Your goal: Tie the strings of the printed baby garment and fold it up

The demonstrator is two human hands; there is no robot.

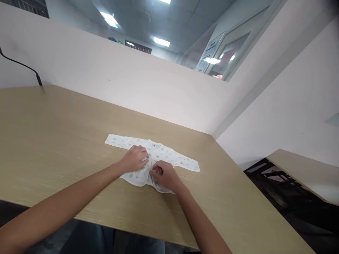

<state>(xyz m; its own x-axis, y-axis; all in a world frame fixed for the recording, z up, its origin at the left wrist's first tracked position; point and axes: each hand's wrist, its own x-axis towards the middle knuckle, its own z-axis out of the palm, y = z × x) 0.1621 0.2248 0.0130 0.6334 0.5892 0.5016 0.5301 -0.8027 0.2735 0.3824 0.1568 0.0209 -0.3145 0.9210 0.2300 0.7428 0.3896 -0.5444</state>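
Observation:
A small white baby shirt [182, 160] with a faint printed pattern lies spread on the table, both sleeves stretched out to the sides and its neckline away from me. The front is parted down the middle, with rounded lower corners. My left hand [135, 158] rests on the left front panel, fingers spread a little and thumb apart from them. Close beside it, my right hand [165, 174] pinches the edge of the right front panel near the middle opening, thumb and index finger together. Part of the shirt's front is hidden under both hands.
The light wood table [66, 141] ends at a white partition wall [132, 84] with a window above it. A black cable [21, 63] comes down at the far left. To the right, beyond the table edge, stands another wooden surface [304, 169] with dark items below.

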